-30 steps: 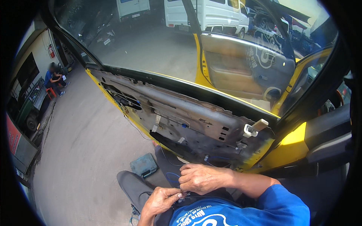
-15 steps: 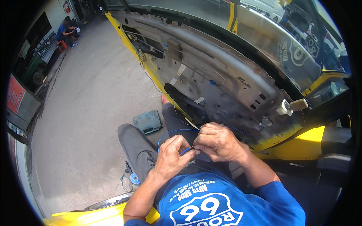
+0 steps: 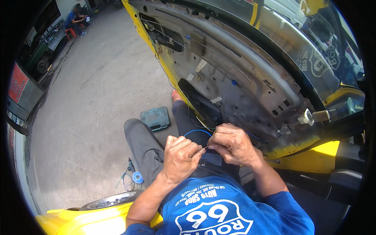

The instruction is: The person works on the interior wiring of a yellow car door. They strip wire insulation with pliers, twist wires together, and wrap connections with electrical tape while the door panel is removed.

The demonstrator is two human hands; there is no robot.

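Note:
In front of my lap, my left hand [image 3: 181, 158] and my right hand [image 3: 234, 145] are both closed in a pinch, fingertips almost meeting. A short copper-coloured wire end [image 3: 205, 147] shows between them. The blue wire [image 3: 196, 131] arches behind my hands, from the left knuckles to the right fingers. A thin dark wire [image 3: 188, 102] runs from the door's edge down to my right hand. My fingers hide how the wire ends lie. Beyond the right hand stands the yellow car door [image 3: 250, 78], its inner metal bare.
On the ground lie a dark green case [image 3: 155, 118], a blue tape roll [image 3: 137, 177] and a tool with thin leads [image 3: 131, 165]. A yellow body panel with a wheel [image 3: 111, 201] is at lower left. Far off, a person [image 3: 76, 19] sits on a red stool.
The view has shifted slightly. My left hand has turned so its knuckles face up more, covering the blue piece seen earlier by its fingertips. The blue loop now shows smaller.

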